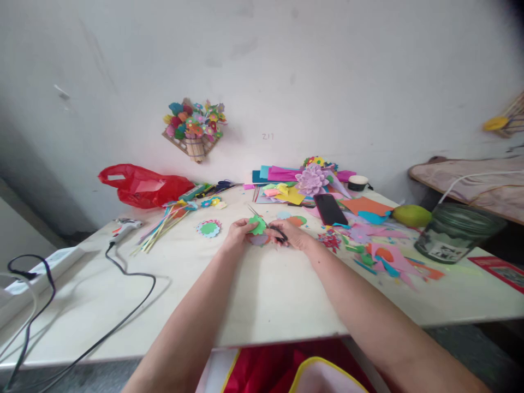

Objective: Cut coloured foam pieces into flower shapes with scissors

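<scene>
Left of the phone, left fingers pinch a green cutout, likely steadying it beside scissors that right fingers grip.

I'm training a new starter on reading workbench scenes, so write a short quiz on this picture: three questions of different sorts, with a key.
1. Multiple choice. Where are the scissors?
A) In the glass jar
B) In the right hand
C) Inside the red bag

2. True or false. The glue gun lies to the right of the phone.

3. Fill in the blank. The left hand holds a cutout whose colour is ____.

Key: 1. B. 2. False: the glue gun lies towards the left end of the table, while the phone lies right of the hands. 3. Green.
</scene>
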A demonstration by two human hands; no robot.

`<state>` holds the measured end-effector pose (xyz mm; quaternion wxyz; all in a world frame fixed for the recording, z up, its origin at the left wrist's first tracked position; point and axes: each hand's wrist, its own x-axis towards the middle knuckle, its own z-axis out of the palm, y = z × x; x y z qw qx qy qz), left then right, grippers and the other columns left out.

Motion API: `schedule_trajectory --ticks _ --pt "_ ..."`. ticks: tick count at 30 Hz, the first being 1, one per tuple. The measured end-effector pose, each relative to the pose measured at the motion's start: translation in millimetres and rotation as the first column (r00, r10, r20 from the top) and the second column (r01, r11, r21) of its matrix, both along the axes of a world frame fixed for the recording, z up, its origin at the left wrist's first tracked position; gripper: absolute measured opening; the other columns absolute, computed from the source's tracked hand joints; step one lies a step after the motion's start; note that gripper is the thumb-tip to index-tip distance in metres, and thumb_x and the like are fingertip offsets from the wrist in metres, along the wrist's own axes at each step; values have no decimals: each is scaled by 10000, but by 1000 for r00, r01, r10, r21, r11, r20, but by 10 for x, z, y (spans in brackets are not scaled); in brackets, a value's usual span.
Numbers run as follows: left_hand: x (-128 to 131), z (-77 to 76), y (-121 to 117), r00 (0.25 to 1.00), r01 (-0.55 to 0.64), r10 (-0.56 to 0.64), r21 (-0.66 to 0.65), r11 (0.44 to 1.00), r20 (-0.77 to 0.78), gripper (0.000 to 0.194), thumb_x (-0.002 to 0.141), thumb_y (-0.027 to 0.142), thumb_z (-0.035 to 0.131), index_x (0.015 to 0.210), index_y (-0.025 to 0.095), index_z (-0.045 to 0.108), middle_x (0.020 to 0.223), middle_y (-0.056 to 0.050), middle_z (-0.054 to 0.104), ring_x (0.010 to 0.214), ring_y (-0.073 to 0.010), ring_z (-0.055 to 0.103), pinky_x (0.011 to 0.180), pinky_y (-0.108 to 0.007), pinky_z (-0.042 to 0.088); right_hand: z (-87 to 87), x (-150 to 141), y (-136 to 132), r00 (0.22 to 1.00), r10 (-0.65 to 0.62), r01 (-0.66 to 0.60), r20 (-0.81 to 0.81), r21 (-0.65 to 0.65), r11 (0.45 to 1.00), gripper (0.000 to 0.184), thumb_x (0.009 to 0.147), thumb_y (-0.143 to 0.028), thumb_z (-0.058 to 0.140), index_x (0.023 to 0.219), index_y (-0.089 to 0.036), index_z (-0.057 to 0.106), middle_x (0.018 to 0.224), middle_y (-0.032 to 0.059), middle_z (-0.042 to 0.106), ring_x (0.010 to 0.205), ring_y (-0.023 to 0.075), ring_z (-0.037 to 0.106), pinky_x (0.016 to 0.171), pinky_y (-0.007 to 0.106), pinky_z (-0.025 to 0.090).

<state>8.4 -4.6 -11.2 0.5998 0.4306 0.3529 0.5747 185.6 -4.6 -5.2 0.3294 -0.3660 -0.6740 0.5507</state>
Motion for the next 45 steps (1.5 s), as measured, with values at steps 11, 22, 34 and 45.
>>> schedule_trajectory --ticks 11,22,34,45 --pt "28 31 1 981 -72 78 -38 997 178 331 447 181 839 555 142 529 549 2 616 472 -103 566 484 -218 460 -12 25 -2 1000 30 -30 -2 64 997 344 767 -478 582 712 -143 525 587 -22 560 392 44 483 307 149 279" --pt "60 45 0 964 -101 110 -51 994 242 294 476 138 798 546 144 512 540 3 615 485 -107 576 515 -223 464 -72 -28 25 1000 -17 18 -17 60 998 368 745 -507 597 709 -148 523 562 -26 562 369 46 482 290 144 264" --pt "124 116 -45 948 -128 152 -104 986 280 255 482 83 763 537 143 521 541 -10 631 485 -120 593 512 -228 476 15 -81 -55 994 -93 90 51 42 995 275 756 -422 606 749 -154 542 538 -37 548 358 45 467 295 147 243" --pt "138 82 -7 947 -147 162 -72 986 277 214 499 79 757 545 131 555 575 -27 653 520 -124 613 546 -226 487 24 -69 -62 996 -77 75 48 45 996 290 740 -428 621 762 -152 537 544 -39 542 369 48 463 306 148 244"
